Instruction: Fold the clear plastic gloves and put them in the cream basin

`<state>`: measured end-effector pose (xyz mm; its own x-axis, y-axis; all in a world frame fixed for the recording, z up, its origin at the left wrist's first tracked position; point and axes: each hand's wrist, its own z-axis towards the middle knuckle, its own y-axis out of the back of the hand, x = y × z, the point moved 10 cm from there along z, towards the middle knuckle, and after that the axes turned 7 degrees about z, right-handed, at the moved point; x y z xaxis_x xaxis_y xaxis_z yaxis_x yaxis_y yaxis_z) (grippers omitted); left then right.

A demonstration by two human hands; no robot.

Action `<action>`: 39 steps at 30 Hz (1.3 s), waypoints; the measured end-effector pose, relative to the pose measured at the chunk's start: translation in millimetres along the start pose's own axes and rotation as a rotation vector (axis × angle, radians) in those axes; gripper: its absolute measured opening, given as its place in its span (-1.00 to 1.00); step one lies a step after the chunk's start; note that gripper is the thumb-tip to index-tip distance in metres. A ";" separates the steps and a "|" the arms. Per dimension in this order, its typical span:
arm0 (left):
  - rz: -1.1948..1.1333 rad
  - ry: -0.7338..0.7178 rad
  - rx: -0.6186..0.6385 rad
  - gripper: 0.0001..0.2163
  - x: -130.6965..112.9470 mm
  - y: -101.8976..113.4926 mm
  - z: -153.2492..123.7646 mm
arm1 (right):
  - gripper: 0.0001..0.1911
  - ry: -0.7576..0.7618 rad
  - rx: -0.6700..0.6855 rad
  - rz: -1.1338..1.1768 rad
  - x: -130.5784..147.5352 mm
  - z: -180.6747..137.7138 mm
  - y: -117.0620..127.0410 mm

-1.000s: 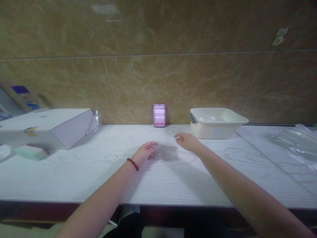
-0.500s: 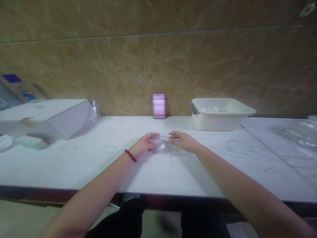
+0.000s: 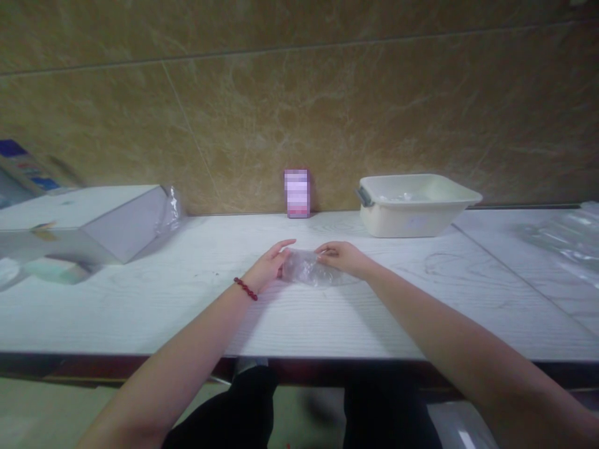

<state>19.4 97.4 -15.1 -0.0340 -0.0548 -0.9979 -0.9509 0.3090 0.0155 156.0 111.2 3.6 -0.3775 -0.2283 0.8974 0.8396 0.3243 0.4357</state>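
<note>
A crumpled clear plastic bag (image 3: 306, 268) lies between my two hands, low over the white wood-grain table (image 3: 299, 324). My left hand (image 3: 270, 267), with a red bead bracelet at the wrist, grips the bag's left end; its index finger points forward, away from the plastic. From the right, my right hand (image 3: 345, 257) pinches the bag's upper edge between thumb and bent fingers. Some plastic trails beneath that palm. Whether anything is inside the bag I cannot make out.
A phone (image 3: 297, 193) with a blurred screen leans on the tiled wall (image 3: 253, 125). Back right stands a cream plastic basin (image 3: 407, 218) holding clear plastic. A white box (image 3: 79, 218) sits at left, beside a pale green object (image 3: 56, 270). More clear plastic (image 3: 568, 240) lies far right.
My left index finger has straightened forward and its thumb has drawn back to the bag's edge. The bag looks more spread out between my hands. The view has tilted slightly.
</note>
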 end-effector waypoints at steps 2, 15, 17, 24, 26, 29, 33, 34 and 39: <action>-0.011 0.008 -0.015 -0.63 0.9 0.7 0.4 | -0.75 0.004 -0.013 0.007 1.5 -0.1 1.3; 0.087 0.014 -0.042 -0.80 7.0 4.4 4.3 | -0.84 -0.098 -0.034 0.270 -9.2 1.3 -3.6; 0.100 0.005 -0.042 -0.80 6.4 4.7 4.2 | -0.84 -0.095 -0.039 0.275 -9.0 1.0 -2.4; 0.176 -0.049 -0.017 -0.79 6.9 5.3 6.4 | -0.83 -0.091 -0.090 0.280 -12.6 1.1 3.9; 0.195 -0.039 -0.007 -0.77 7.6 4.4 6.1 | -0.83 -0.097 -0.103 0.276 -14.6 1.5 5.3; 0.183 -0.025 0.003 -0.70 5.9 2.2 3.7 | -0.82 -0.096 -0.112 0.283 -16.6 2.5 6.5; 0.168 -0.038 -0.024 -0.63 -1.2 2.1 0.2 | -0.82 -0.126 -0.144 0.325 -19.4 2.8 9.0; 0.166 -0.048 -0.041 -0.61 -3.4 3.2 -0.4 | -0.82 -0.137 -0.146 0.352 -19.4 2.4 8.7; 0.101 -0.085 -0.113 -0.53 -10.3 10.0 -1.0 | -0.80 -0.159 -0.085 0.553 -11.7 -1.1 1.8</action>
<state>10.0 100.0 -4.6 -0.1094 0.0527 -0.9926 -0.9727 0.1998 0.1179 162.3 113.4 -6.2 0.0778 0.0976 0.9922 0.9545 0.2800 -0.1024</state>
